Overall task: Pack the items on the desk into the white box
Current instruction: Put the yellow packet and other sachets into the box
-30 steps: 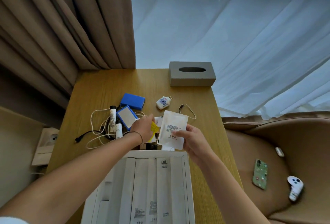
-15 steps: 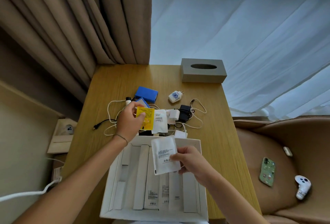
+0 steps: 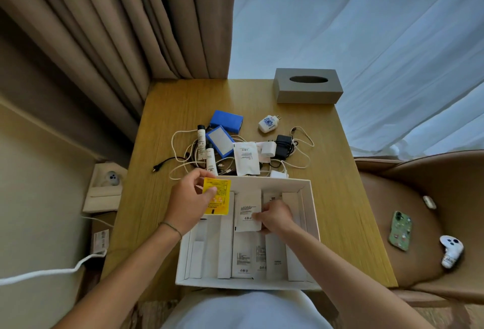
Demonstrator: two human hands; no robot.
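White cardboard forms the open box (image 3: 313,226), which is sitting at the near edge of the wooden desk (image 3: 337,197) with several long white cartons lying side by side inside it. The left hand (image 3: 190,204) is hovering over the box's far left corner and pinching a yellow sachet (image 3: 218,199) between thumb and fingers, the sachet hanging upright above the box interior. The right hand (image 3: 275,217) is reaching down inside the box with fingers curled onto a white sachet (image 3: 247,210), which is lying flat on top of the cartons near the middle of the box. Beyond the box, other items are lying on the desk in a loose cluster: a second white pouch (image 3: 246,158), two blue cases (image 3: 226,121), two slim white tubes (image 3: 201,142), a white charger block (image 3: 268,149), a black adapter (image 3: 282,145), a small white plug with a blue pattern (image 3: 268,123) and tangled white and black cables (image 3: 180,161). A grey tissue box (image 3: 307,86) is standing at the far right corner of the desk. On the brown chair (image 3: 419,223) to the right, a green phone (image 3: 400,230) and a white controller (image 3: 450,250) are lying near each other.
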